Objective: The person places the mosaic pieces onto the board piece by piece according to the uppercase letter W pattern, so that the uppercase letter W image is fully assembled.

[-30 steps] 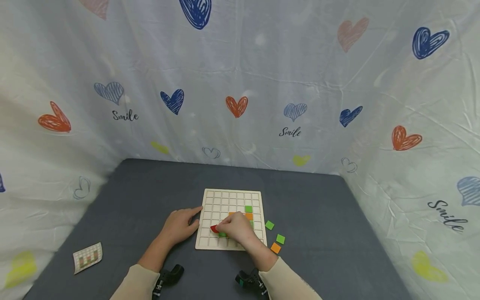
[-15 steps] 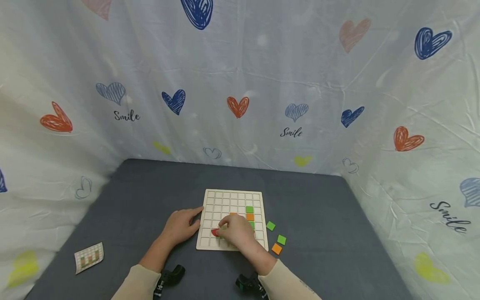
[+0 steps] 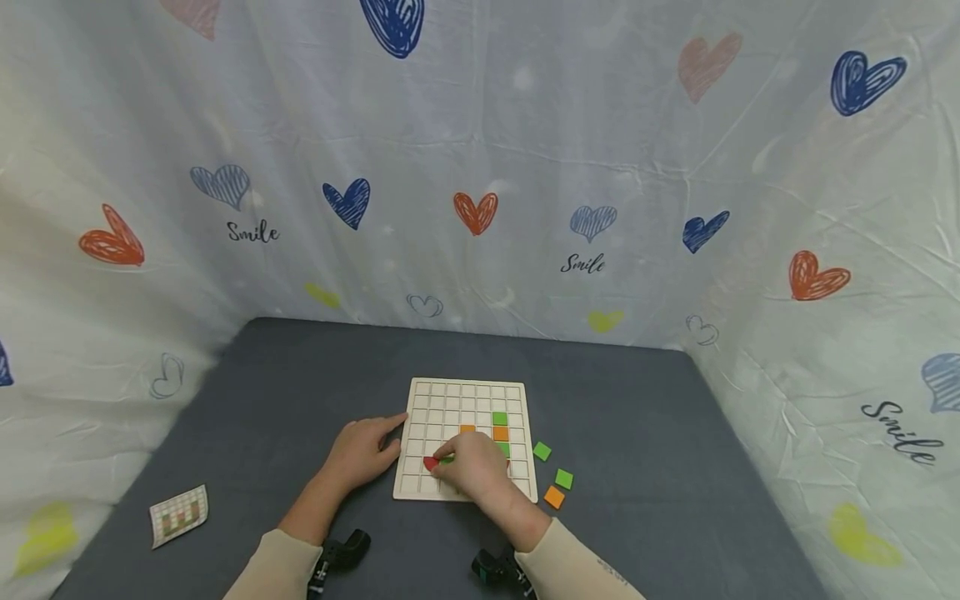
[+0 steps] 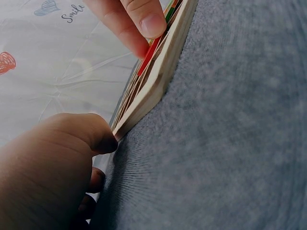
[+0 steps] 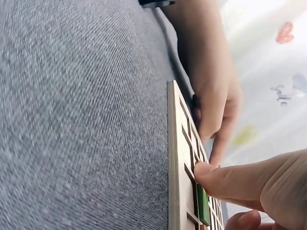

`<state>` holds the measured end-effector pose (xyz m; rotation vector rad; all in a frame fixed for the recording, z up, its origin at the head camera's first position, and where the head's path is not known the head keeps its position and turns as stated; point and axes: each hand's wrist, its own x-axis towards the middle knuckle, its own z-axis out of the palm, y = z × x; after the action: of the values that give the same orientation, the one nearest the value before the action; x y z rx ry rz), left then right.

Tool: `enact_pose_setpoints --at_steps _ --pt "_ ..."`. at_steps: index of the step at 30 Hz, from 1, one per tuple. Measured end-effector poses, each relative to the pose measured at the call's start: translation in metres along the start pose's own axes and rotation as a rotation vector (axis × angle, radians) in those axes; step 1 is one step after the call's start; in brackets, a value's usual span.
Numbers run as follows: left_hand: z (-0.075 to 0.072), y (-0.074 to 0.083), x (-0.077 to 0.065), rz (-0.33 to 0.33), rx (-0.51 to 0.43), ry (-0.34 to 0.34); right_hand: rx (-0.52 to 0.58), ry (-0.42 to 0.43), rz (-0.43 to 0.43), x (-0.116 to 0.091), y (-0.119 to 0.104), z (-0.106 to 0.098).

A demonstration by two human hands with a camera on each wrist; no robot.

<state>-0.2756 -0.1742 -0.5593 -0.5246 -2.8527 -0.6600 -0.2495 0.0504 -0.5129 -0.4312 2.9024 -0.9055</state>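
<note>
A pale wooden grid board (image 3: 427, 490) lies on the table, with green and orange tiles in some of its cells. Over its lower left part, my right hand (image 3: 474, 467) pinches a red piece (image 3: 430, 463) between thumb and finger. The left wrist view shows that red piece (image 4: 149, 55) low against the grid, tilted, with the fingertips at one end. Beside it sits a green tile (image 5: 203, 206), in the right wrist view. My left hand (image 3: 362, 452) rests at the board's left edge, index finger and thumb touching it. The right hand covers several cells.
Two loose green tiles (image 3: 542, 451) (image 3: 564, 479) and an orange tile (image 3: 554, 497) lie right of the board. A small card with a printed coloured grid (image 3: 178, 516) lies at the far left of the dark table. A heart-patterned curtain (image 3: 525, 250) surrounds the table.
The red piece has come down slightly onto the board's lower left cells, and my right hand has shifted a little with it. My left hand has stayed at the edge.
</note>
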Motion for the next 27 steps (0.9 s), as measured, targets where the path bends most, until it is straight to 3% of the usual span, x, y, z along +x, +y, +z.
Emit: enact_pose_setpoints --at_steps 5,10,19,27 --pt "0.001 0.0 0.001 -0.002 0.002 0.0 -0.015 -0.003 -0.02 -0.001 0.001 -0.002" --pt "0.001 0.002 0.0 -0.005 0.014 -0.007 0.075 -0.037 -0.027 -0.005 0.01 -0.009" --pt "0.0 0.002 0.0 -0.009 0.004 0.002 0.272 -0.036 -0.018 -0.017 0.036 -0.044" --pt "0.0 0.002 0.0 -0.01 0.005 -0.003 0.298 0.019 0.078 -0.036 0.057 -0.074"
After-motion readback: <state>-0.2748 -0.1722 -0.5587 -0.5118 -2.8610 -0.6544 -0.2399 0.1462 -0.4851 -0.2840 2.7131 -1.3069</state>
